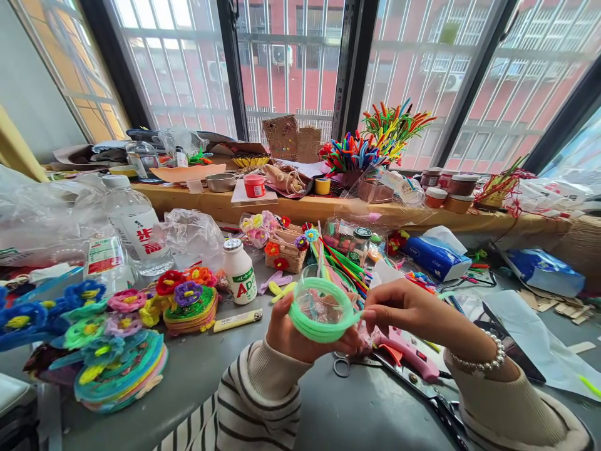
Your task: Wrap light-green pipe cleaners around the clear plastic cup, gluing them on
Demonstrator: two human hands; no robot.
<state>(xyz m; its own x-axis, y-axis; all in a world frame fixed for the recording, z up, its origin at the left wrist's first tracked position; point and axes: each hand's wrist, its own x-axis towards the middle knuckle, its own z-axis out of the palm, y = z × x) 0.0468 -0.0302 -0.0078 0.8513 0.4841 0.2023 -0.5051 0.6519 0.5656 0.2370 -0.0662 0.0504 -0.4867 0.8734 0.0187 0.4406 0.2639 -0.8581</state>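
My left hand (293, 338) is wrapped round a clear plastic cup (315, 299), tilted so that one end faces me. Several turns of light green pipe cleaner (323, 332) circle the cup. At the cup's right side, my right hand (399, 307) pinches the free end of that pipe cleaner between thumb and fingers. Below the right hand lie a pink glue gun (413, 356) and a pair of scissors (342, 365) on the grey table. A yellow lighter (238, 320) rests left of the cup, near a white AD bottle (239, 272).
Pipe-cleaner flowers (126, 299) and coiled bases (122, 376) crowd the left. A large clear bottle (136, 225) stands behind them. Bundled pipe cleaners (399, 134) and paint jars (457, 185) line the window ledge. Blue tissue packs (436, 254) and a metal tool (417, 385) lie at right.
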